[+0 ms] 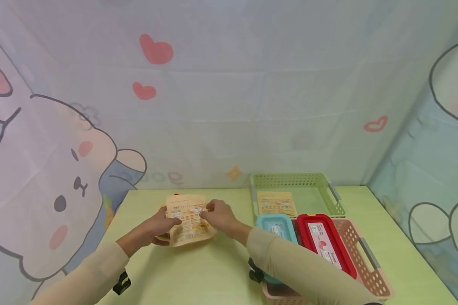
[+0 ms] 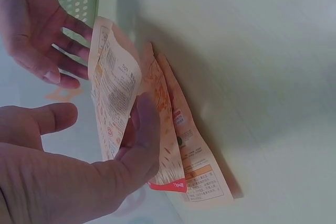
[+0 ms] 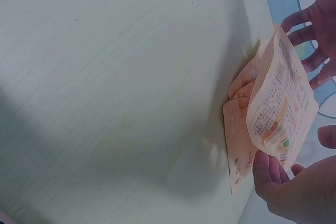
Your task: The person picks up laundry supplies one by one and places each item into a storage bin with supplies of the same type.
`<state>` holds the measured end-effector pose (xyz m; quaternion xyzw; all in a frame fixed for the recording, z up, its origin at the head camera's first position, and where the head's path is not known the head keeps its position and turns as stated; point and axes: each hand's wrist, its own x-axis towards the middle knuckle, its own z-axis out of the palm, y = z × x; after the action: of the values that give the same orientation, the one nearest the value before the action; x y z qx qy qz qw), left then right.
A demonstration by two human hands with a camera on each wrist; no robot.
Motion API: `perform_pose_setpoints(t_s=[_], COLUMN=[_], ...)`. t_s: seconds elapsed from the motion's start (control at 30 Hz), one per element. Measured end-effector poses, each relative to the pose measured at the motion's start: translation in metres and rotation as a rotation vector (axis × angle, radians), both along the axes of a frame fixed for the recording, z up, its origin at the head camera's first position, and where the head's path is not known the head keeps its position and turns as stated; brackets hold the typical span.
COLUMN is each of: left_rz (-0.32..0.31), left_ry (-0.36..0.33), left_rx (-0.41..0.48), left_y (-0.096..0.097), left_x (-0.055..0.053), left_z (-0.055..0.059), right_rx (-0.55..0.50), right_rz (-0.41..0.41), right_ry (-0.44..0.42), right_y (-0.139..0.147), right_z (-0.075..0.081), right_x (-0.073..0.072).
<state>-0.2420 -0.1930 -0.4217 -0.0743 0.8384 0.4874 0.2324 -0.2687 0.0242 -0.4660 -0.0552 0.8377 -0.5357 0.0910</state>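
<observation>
A tan printed pouch [image 1: 191,220] with a barcode is held up between both hands over the table. My left hand [image 1: 156,224] grips its left side, thumb towards the front and fingers behind, as the left wrist view [image 2: 142,145] also shows. At the right side, my right hand [image 1: 221,218] holds the pouch between thumb and fingers; its fingertips meet the pouch's edge in the right wrist view. Below the held pouch, more tan pouches [image 2: 197,156] lie overlapping on the table, one with a red band [image 2: 170,185]. The head view mostly hides them.
A green basket [image 1: 290,180] at the back right contains a similar flat pouch [image 1: 276,204]. Nearer stands a pink basket [image 1: 368,262] bearing a teal pack [image 1: 276,220] and a red pack [image 1: 343,250]. The right forearm passes over its near left part. A printed curtain [image 1: 221,106] hangs behind the table.
</observation>
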Motion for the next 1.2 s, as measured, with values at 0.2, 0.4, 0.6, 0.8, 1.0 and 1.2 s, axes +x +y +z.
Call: perform_pose_setpoints(t_s=[0.2, 0.4, 0.6, 0.8, 1.0, 1.2], left_rz=[0.014, 0.019, 0.025, 0.031, 0.023, 0.016], left_ry=[0.011, 0.034, 0.044, 0.042, 0.044, 0.050], left_rx=[-0.016, -0.008, 0.025, 0.040, 0.062, 0.084], left_y=[0.004, 0.003, 0.005, 0.005, 0.005, 0.005], left_x=[0.001, 0.000, -0.001, -0.003, -0.003, -0.005], left_z=[0.001, 0.002, -0.001, -0.004, -0.003, -0.004], right_rx=[-0.004, -0.007, 0.005, 0.003, 0.015, 0.021], right_rz=[-0.004, -0.005, -0.001, 0.007, 0.006, 0.012], right_ry=[0.006, 0.024, 0.056, 0.064, 0.077, 0.081], right_y=[0.003, 0.006, 0.009, 0.012, 0.014, 0.015], right_z=[0.008, 0.013, 0.019, 0.019, 0.019, 0.023], right_x=[-0.001, -0.005, -0.006, -0.005, -0.005, -0.004])
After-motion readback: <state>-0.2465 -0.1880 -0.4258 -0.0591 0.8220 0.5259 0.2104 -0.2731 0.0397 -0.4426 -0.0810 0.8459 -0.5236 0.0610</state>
